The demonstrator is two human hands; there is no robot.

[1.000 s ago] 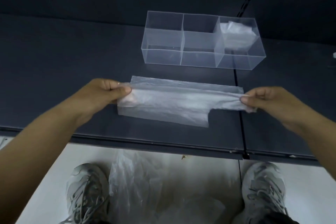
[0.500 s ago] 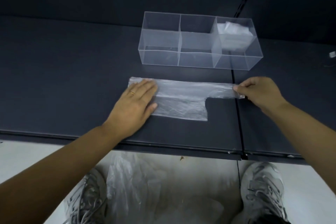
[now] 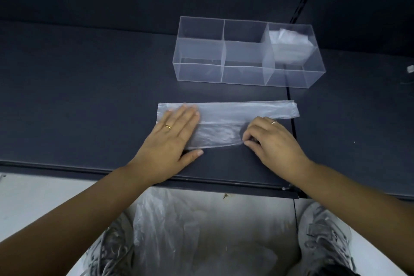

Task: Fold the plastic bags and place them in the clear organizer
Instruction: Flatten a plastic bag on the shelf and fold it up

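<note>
A translucent plastic bag [image 3: 233,112] lies flat on the dark table, folded into a long strip with a wider flap toward me. My left hand [image 3: 172,139] presses flat on the bag's left end, fingers straight. My right hand [image 3: 273,141] pinches the flap's near right corner with curled fingers. Behind the bag stands the clear organizer [image 3: 199,51] with three compartments. A folded bag [image 3: 289,40] sits in its right compartment; the left and middle ones hold nothing.
The dark table [image 3: 89,96] has a seam running front to back just right of the bag. Its front edge is close to me. On the floor between my shoes lies a pile of plastic bags [image 3: 190,231].
My right hand let go of the bag's far right end and moved left and nearer to pinch the flap's corner. My left hand stays pressing on the left end.
</note>
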